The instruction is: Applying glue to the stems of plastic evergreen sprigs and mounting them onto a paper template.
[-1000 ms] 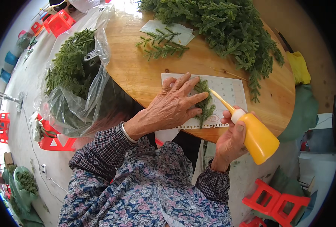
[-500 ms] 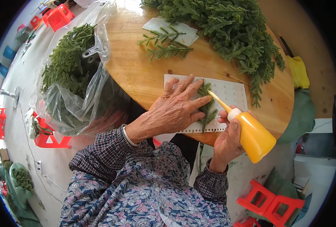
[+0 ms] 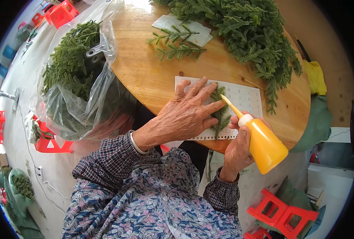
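My left hand (image 3: pixel 185 109) lies with its fingers spread over a small green fir sprig (image 3: pixel 221 118), pressing it against a white calendar sheet (image 3: pixel 246 97) at the table's near edge. Part of the sprig is hidden under the fingers. A yellow squeeze bottle (image 3: pixel 266 145) with a long pointed nozzle is gripped in my right hand (image 3: pixel 238 149), tilted up to the left. The nozzle's tip is at the sprig, close to my left index finger.
Two loose sprigs (image 3: pixel 179 51) lie by a white paper (image 3: pixel 202 34) on the wooden table (image 3: pixel 141 67). Fir branches (image 3: pixel 244 32) are heaped at the back right. Left of the table stands a clear plastic bag (image 3: pixel 83 115) of greenery; red stools (image 3: pixel 280 211) stand on the floor.
The view has shifted slightly. Both hands, the sprig and the bottle keep nearly the same arrangement, with the bottle's base tipped a little lower.
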{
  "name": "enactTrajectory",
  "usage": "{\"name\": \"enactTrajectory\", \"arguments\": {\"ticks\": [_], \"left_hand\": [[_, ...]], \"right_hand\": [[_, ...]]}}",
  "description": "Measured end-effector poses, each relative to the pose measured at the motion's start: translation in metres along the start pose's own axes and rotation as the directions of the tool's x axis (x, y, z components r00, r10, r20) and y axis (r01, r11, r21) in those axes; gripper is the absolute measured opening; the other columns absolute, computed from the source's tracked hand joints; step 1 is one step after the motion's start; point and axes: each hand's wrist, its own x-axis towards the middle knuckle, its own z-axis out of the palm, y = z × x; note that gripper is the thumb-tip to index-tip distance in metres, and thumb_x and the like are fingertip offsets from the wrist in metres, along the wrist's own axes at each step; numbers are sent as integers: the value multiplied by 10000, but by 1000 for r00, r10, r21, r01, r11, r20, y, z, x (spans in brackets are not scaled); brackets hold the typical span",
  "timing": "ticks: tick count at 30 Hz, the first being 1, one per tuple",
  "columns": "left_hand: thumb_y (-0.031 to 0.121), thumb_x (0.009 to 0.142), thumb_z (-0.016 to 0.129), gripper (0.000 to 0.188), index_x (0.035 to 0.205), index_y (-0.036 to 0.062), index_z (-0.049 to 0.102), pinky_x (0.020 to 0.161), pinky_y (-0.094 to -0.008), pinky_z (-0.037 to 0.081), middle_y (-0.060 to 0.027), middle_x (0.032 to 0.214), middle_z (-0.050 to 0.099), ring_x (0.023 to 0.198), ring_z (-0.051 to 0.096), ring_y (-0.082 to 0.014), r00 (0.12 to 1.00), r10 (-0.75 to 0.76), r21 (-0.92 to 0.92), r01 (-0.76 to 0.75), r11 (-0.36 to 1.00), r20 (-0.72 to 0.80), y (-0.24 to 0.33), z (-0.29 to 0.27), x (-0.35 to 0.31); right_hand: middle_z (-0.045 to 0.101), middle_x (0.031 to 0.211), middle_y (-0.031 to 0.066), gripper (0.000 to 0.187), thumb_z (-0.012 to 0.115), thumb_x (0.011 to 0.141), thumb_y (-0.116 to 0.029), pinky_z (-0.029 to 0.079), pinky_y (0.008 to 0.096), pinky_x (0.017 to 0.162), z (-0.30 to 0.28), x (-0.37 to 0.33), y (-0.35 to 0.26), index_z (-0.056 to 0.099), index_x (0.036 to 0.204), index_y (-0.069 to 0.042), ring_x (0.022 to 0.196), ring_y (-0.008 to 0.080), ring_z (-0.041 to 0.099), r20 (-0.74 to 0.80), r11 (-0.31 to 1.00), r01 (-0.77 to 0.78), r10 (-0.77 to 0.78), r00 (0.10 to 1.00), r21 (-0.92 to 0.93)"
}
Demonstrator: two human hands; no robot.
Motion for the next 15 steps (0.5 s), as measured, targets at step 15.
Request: {"name": "enactTrajectory", "arguments": {"ticks": [15], "left_hand": [[355,845,642,393,1200,195,591,1047,-457,199,-101,1373,452,1311,377,-276,996,-59,0,59,998,63,4,-4,1]], "right_hand": [[589,1119,219,431,606,848,-1,531,304,694,-1,-2,1,417,1233,-38,819,254,633,18,996,10,-9,1000,-83]]}}
